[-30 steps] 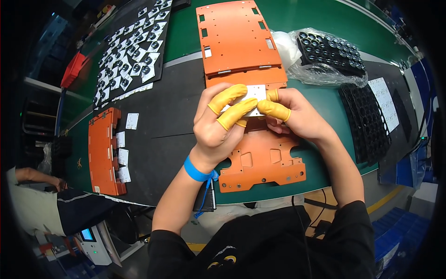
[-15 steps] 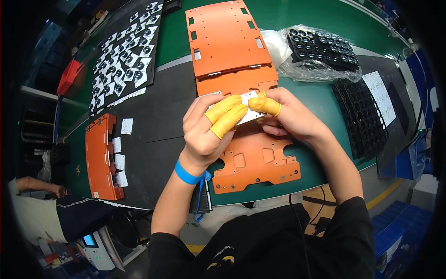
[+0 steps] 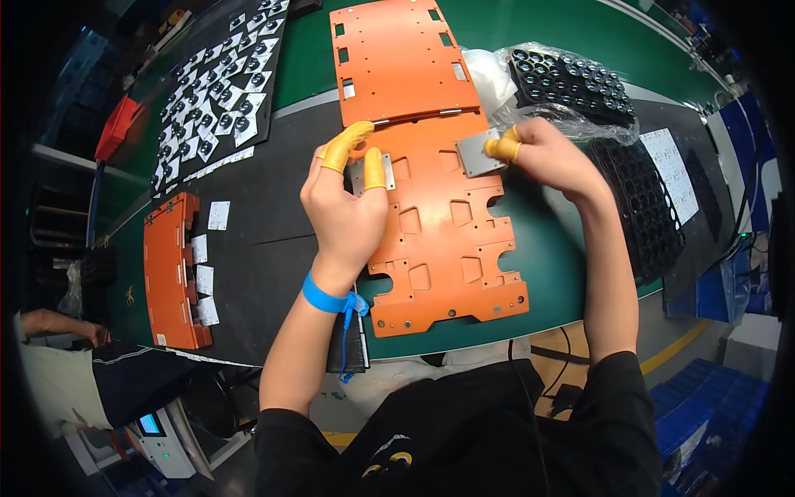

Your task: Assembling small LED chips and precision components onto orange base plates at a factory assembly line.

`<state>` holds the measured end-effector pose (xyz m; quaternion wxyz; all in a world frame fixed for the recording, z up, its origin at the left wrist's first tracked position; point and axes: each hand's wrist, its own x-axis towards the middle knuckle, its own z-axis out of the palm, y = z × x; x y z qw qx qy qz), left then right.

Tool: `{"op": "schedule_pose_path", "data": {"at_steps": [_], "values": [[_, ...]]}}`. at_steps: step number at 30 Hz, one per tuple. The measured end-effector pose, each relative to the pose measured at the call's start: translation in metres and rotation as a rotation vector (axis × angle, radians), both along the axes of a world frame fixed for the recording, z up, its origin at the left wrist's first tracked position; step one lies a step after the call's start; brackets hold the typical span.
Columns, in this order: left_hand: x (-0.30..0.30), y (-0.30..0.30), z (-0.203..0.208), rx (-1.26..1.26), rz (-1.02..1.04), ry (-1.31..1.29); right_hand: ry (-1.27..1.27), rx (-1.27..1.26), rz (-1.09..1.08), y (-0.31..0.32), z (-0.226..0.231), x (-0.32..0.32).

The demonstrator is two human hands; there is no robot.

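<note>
A hinged orange fixture (image 3: 439, 219) lies unfolded before me, with shaped recesses in its near half. My right hand (image 3: 551, 157), wearing yellow finger cots, pinches a grey square plate (image 3: 478, 157) above the fixture's right edge. At the left edge, my left hand (image 3: 346, 195) has its yellow-capped thumb and forefinger spread apart. Between and under those fingers sits another small grey plate (image 3: 389, 170), partly hidden by the thumb. A blue wrist strap (image 3: 323, 296) circles my left wrist.
A second orange fixture (image 3: 171, 273), folded, stands at left beside several white cards (image 3: 204, 282). Lens parts on white cards fill a black board (image 3: 215, 91). At right are a bagged lens tray (image 3: 571, 83), black trays (image 3: 638, 211) and a white sheet (image 3: 671, 174).
My hands, earlier together on a white plate over the fixture, have separated. The right moved up and right and now holds a grey plate; the left moved to the left edge, its fingers spread.
</note>
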<state>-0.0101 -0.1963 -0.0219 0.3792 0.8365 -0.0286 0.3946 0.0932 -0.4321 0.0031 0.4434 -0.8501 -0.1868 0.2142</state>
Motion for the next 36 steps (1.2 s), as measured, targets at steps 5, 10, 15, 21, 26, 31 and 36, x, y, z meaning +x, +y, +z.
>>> {"op": "schedule_pose_path", "data": {"at_steps": [5, 10, 15, 21, 26, 31, 36], "values": [[0.001, 0.003, -0.003, -0.044, 0.018, 0.025, 0.006, -0.12, 0.0, 0.004, 0.001, 0.0], [0.001, 0.001, -0.006, -0.057, -0.009, 0.102, -0.07, -0.083, -0.006, 0.003, -0.005, -0.001], [0.001, 0.001, -0.005, -0.084, -0.017, 0.142, -0.184, -0.171, 0.011, 0.006, 0.002, -0.008], [0.001, 0.001, -0.005, -0.089, -0.045, 0.16, -0.226, -0.216, 0.018, 0.007, 0.006, -0.01], [0.003, 0.0, -0.005, -0.109, -0.068, 0.12, -0.249, -0.292, 0.037, 0.007, 0.003, -0.008], [0.003, 0.001, -0.004, -0.112, -0.059, 0.128, -0.005, -0.156, -0.002, 0.008, 0.004, -0.005], [0.004, 0.01, -0.007, -0.038, 0.07, 0.168, 0.127, -0.14, 0.005, 0.007, 0.004, -0.003]]}}
